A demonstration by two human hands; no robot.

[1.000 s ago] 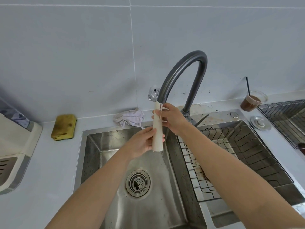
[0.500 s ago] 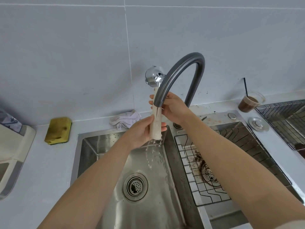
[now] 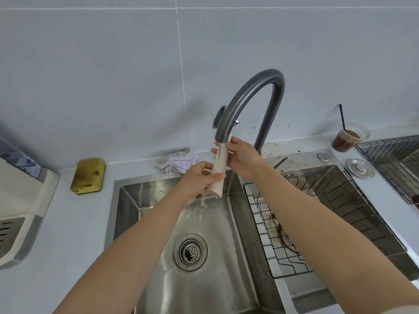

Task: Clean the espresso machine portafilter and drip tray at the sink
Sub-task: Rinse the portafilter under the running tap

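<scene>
I hold the portafilter upright under the dark grey faucet (image 3: 260, 87). Its cream handle (image 3: 220, 164) points down and its metal head (image 3: 218, 120) sits up behind the spout, seen nearly edge-on. My left hand (image 3: 199, 177) wraps the lower part of the handle. The fingers of my right hand (image 3: 240, 155) grip its upper part just below the spout. Water runs down the handle and drips into the left sink basin (image 3: 158, 223). No drip tray is in view.
The left basin has a drain strainer (image 3: 190, 251); a wire rack (image 3: 283, 257) with brown coffee stains sits in the right basin. On the counter lie a yellow sponge (image 3: 88, 175), a white cloth (image 3: 179, 163), an iced coffee cup (image 3: 348, 138) and a metal plug (image 3: 359, 167). A cream machine (image 3: 20, 200) stands at the left.
Both hands raised the portafilter closer to the spout and turned it, so its head now shows edge-on. Water began running off the handle's lower end.
</scene>
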